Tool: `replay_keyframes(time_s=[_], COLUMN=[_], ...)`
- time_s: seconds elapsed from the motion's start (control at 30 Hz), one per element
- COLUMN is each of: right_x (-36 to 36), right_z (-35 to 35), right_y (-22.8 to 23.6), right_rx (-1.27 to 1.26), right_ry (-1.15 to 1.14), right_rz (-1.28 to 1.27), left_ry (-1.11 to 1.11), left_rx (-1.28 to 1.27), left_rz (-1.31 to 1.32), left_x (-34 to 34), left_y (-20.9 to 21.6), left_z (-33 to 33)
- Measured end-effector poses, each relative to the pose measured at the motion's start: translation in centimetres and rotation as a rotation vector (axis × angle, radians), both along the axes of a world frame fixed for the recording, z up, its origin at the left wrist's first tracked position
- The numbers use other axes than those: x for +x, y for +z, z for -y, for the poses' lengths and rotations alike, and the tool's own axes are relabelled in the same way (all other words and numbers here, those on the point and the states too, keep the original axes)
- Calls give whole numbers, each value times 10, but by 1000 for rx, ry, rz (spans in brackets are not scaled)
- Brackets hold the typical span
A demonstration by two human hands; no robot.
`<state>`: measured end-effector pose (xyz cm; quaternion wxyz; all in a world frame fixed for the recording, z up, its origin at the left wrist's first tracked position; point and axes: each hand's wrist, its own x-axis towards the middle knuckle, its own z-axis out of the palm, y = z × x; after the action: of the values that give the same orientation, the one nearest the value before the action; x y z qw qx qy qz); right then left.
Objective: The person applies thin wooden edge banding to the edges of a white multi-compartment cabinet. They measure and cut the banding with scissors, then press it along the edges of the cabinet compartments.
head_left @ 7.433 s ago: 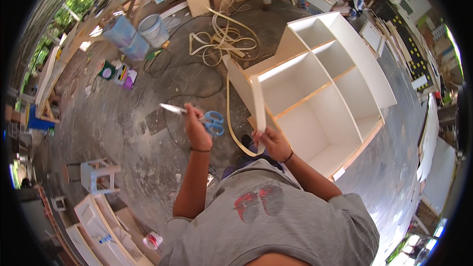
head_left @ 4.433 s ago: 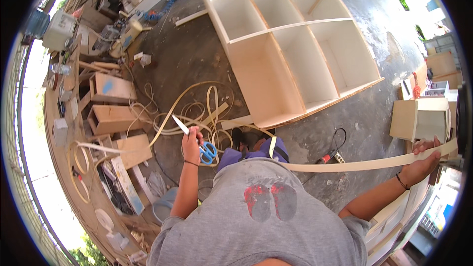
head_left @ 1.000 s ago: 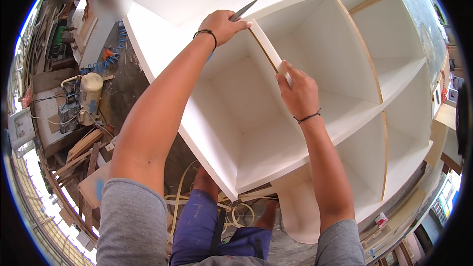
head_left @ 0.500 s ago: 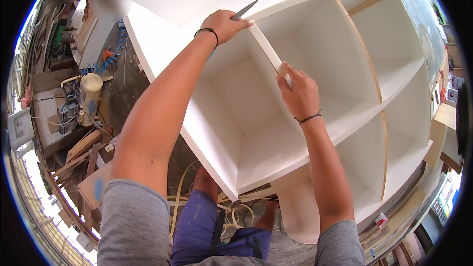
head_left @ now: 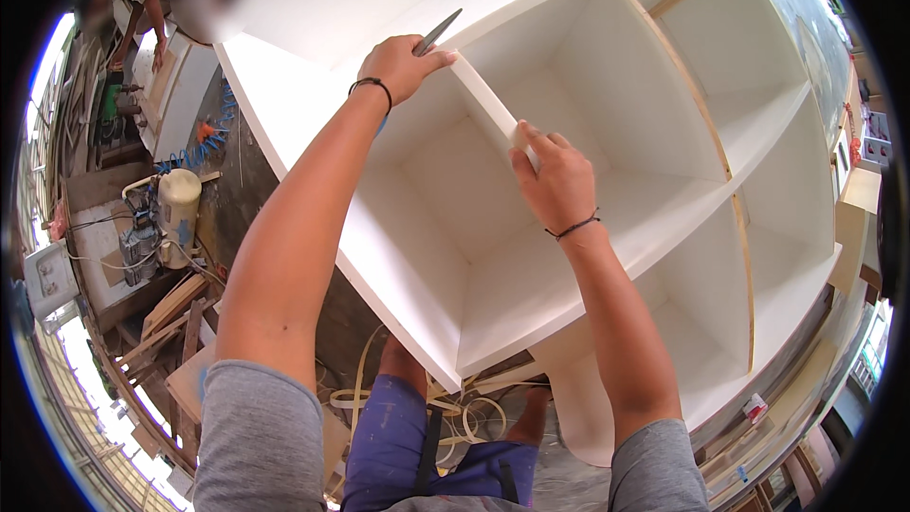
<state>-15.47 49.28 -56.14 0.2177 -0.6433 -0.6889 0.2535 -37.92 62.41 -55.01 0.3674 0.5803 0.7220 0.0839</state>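
The left hand, clutching scissors, is steadying the white strip while the right hand is pinching it, ideally flush along the divider.

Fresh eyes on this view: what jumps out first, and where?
The white cabinet, filling the middle and right. Next, the left hand at the far end of a divider, scissors blade jutting out, with the right hand on the divider's front edge, nearer. A cream tank stands at left.
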Motion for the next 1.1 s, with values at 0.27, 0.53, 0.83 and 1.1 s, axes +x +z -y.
replay_keyframes(time_s=[0.27,0.53,0.83,1.1], right_x=[0,2,5,12], right_z=[0,0,0,6], right_y=[2,3,10,15], right_rx=[-25,-10,-85,-124], right_ry=[-10,-8,-16,-14], right_rz=[-14,-27,-51,-76], left_ry=[3,24,11,-15], left_rx=[14,25,44,55], left_rz=[-38,7,42,18], left_x=[3,4,1,1], left_y=[2,0,-8,-7], left_z=[1,-1,-6,-8])
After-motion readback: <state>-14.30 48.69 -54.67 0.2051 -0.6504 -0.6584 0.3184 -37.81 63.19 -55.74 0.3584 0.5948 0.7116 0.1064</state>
